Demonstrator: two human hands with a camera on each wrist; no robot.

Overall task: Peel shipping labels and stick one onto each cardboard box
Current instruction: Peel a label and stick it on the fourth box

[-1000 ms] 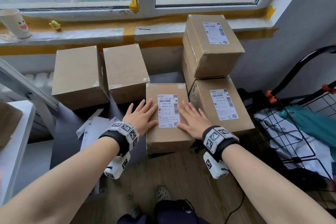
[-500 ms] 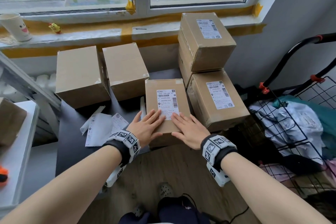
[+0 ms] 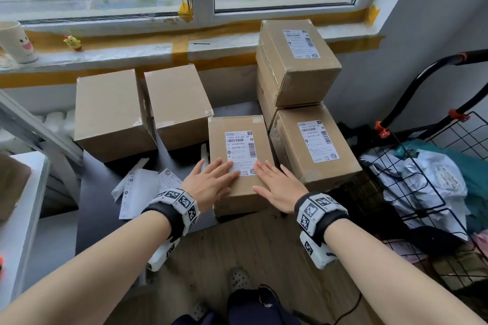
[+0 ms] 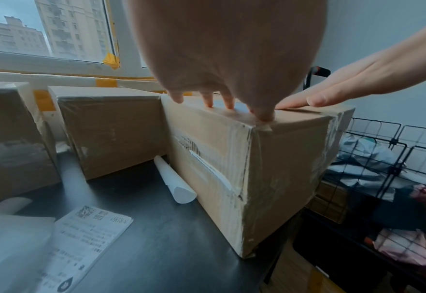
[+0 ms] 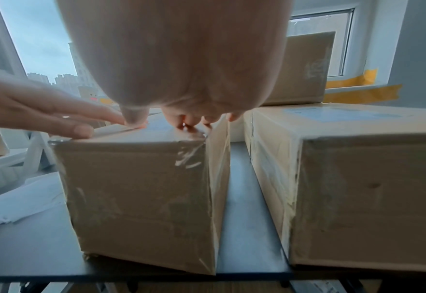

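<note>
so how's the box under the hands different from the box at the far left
The box under the hands carries a white shipping label on top; the far-left box has a bare top. The first lies at the table's near edge, pressed by both flat hands; the second stands farther back near the window wall, untouched. Both are brown taped cardboard.

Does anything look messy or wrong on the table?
A little. Loose white paper sheets lie scattered on the dark table left of the front box, and a curled paper roll lies against that box's side.

Front box label (image 3: 241,152): "190A A161-BB 38", seemingly; rest illegible.
</note>
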